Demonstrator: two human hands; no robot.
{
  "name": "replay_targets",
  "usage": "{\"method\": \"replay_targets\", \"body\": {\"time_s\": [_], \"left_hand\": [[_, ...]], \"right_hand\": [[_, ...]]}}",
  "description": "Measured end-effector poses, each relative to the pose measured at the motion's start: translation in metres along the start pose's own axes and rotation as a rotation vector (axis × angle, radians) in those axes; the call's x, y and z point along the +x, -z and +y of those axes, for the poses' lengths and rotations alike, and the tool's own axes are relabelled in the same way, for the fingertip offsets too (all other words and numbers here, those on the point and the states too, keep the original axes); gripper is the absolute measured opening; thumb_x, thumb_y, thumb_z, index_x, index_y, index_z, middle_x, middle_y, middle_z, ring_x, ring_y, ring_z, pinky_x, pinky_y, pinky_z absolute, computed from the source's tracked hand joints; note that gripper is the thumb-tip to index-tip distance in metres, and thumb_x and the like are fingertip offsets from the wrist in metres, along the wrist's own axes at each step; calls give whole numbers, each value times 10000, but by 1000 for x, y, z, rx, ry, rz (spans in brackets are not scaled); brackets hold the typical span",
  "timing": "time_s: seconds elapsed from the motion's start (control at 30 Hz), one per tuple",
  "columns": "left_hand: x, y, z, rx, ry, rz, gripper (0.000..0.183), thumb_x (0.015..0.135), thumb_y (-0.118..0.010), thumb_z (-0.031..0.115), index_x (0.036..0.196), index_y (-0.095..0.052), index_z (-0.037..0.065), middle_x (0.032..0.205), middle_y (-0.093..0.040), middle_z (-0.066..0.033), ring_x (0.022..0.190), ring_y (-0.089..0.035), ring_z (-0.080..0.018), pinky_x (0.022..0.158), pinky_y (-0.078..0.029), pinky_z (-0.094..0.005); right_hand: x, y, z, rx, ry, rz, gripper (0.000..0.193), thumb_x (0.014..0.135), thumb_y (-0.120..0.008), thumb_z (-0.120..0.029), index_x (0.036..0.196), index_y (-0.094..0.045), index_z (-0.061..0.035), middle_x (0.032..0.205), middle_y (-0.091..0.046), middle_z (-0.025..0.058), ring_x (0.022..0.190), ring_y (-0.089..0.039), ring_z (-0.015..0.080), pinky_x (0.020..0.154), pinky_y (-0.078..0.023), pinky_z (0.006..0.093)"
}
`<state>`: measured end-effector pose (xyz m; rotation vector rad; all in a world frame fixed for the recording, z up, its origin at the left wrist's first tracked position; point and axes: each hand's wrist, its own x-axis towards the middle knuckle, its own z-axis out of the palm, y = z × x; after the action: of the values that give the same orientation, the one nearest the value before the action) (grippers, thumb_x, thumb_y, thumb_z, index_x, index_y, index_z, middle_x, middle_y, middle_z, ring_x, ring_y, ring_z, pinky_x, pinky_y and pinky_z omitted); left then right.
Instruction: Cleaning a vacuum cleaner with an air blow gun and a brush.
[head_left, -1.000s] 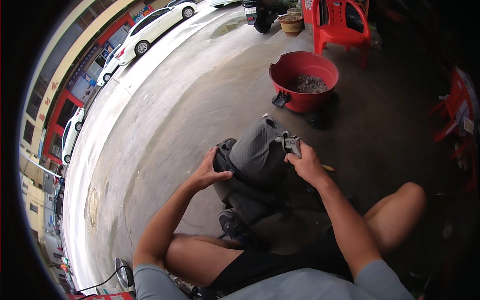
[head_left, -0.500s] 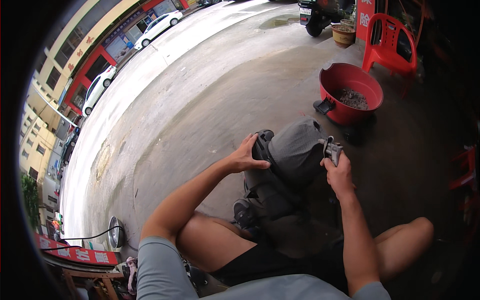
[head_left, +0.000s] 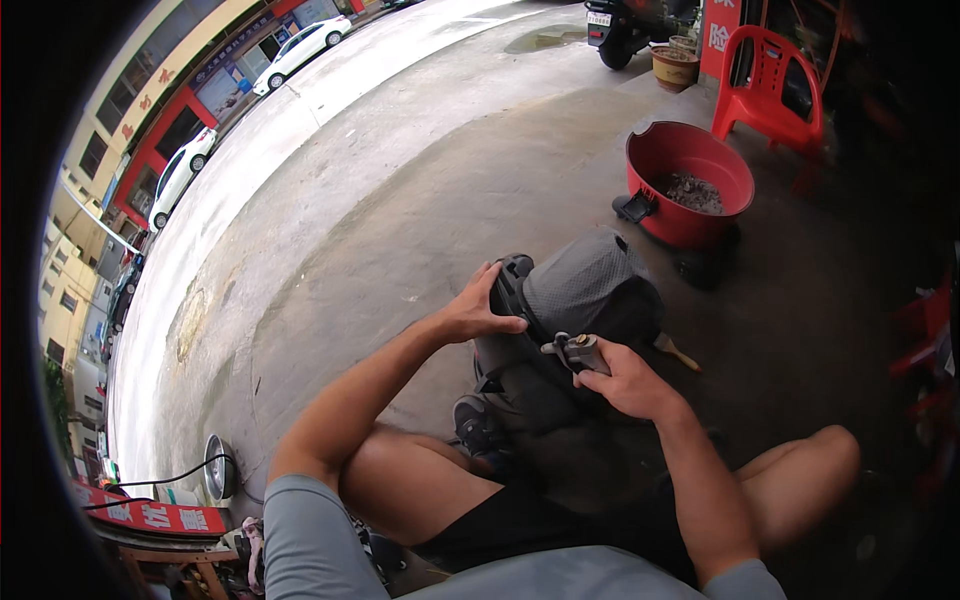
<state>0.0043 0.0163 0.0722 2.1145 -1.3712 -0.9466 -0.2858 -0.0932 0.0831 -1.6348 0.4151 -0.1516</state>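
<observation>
Both hands grip: left hand [head_left: 480, 309] pinching the grey filter [head_left: 585, 280] by its rim [head_left: 513, 300] above the floor [head_left: 380, 250], right hand [head_left: 630, 382] around an air gun [head_left: 582, 352] beside it. A red sign [head_left: 137, 510] bears white characters [head_left: 155, 515].

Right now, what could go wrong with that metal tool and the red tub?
The metal tool in the right hand has its tip near the left hand, so it might poke it. The open red tub holds loose grey debris, which could spill if knocked.
</observation>
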Motion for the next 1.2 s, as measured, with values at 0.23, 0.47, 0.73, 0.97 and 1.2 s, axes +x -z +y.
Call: {"method": "replay_targets", "body": {"time_s": [0.23, 0.47, 0.73, 0.97, 1.2], "left_hand": [[0, -1, 2, 23, -6, 4, 1290, 649, -824, 601, 1549, -153, -36, 1606, -104, -287, 1513, -84, -395, 1225, -133, -460], [0, 1, 4, 36, 10, 2, 1304, 638, -840, 579, 1552, -136, -29, 1605, -66, -304, 1507, -93, -417, 1214, -183, -457], [2, -1, 5, 23, 14, 3, 1311, 624, -841, 602, 1556, -148, -6, 1611, -61, -293, 1507, -92, -414, 1214, -179, -478], [1, 0, 3, 19, 19, 5, 1304, 624, -840, 600, 1556, -155, -1, 1610, -78, -286, 1508, -94, -407, 1214, -175, -476], [1, 0, 4, 29, 25, 12, 1295, 631, -838, 594, 1549, -163, -20, 1607, -90, -288, 1508, -99, -403, 1216, -169, -458]], "right_hand": [[7, 18, 1, -132, 30, 411, 231, 864, -581, -72, 1076, -571, 18, 862, -656, 161, 834, -637, 295, 824, -481, 388], [11, 11, 0, -136, 12, 505, 252, 876, -593, -102, 1102, -571, 6, 923, -663, 230, 917, -640, 408, 850, -484, 429], [-4, 20, 16, -96, -3, 521, 235, 867, -586, -94, 1075, -554, 10, 942, -668, 213, 887, -649, 387, 828, -488, 426], [-28, 14, 41, -45, -94, 736, 294, 875, -610, -113, 1152, -584, -21, 915, -687, 166, 912, -660, 353, 862, -483, 392], [-31, -9, 29, -30, -96, 502, 351, 886, -607, -131, 1219, -553, -35, 976, -681, 197, 968, -657, 369, 879, -484, 416]]}}
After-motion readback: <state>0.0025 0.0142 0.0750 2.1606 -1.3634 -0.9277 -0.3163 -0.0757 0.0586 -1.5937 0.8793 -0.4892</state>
